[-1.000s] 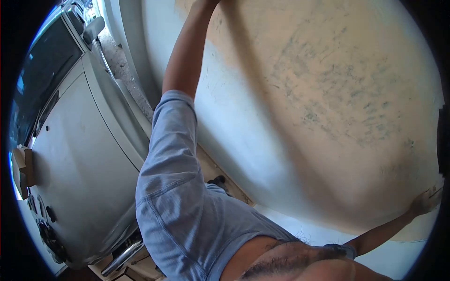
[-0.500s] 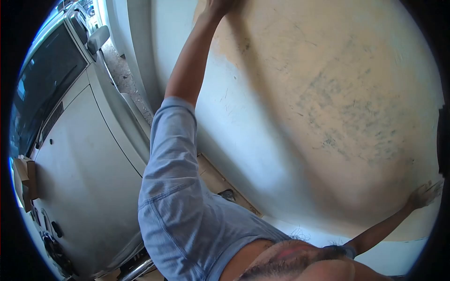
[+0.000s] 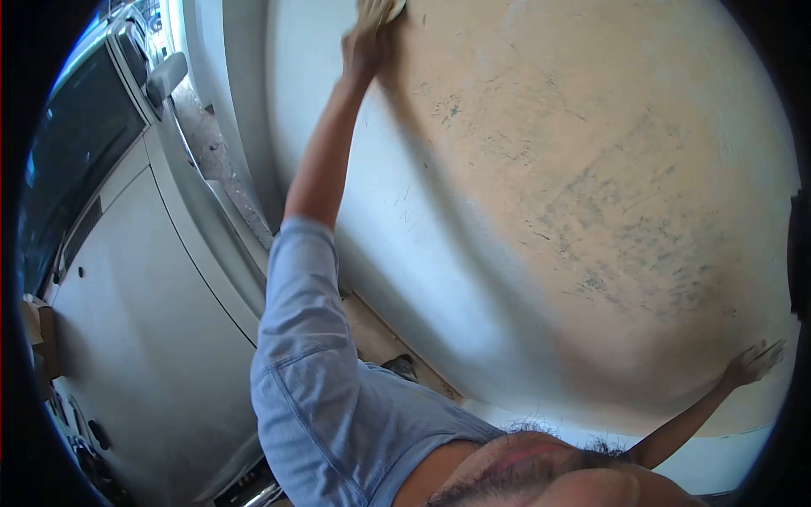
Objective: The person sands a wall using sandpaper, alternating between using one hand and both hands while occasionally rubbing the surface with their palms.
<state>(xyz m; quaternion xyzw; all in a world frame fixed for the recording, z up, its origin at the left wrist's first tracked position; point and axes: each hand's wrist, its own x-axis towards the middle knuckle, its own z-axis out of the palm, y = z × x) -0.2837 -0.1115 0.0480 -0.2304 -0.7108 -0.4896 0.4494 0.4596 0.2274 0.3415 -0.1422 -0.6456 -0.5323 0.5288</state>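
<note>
My left hand [image 3: 369, 42] is raised at the top of the view, against a wall [image 3: 524, 152] with a large tan patch and dark scuff marks. Its fingers are closed round a small pale piece [image 3: 396, 9], partly hidden and cut off by the frame edge. A grey-blue sleeve covers that upper arm. Over at the lower right, my right hand [image 3: 754, 364] lies on the wall with its fingers stretched out and nothing in them.
A silver car [image 3: 152, 313] stands at the left, its side mirror [image 3: 166, 78] jutting toward the wall. A cardboard box [image 3: 42, 338] is at the left edge. Tiled floor [image 3: 372, 325] and a dark shoe [image 3: 401, 367] show below my raised arm.
My left hand has come lower and further left in view, so the pale piece now shows. My right hand appears slightly lower and further left, fingers still spread.
</note>
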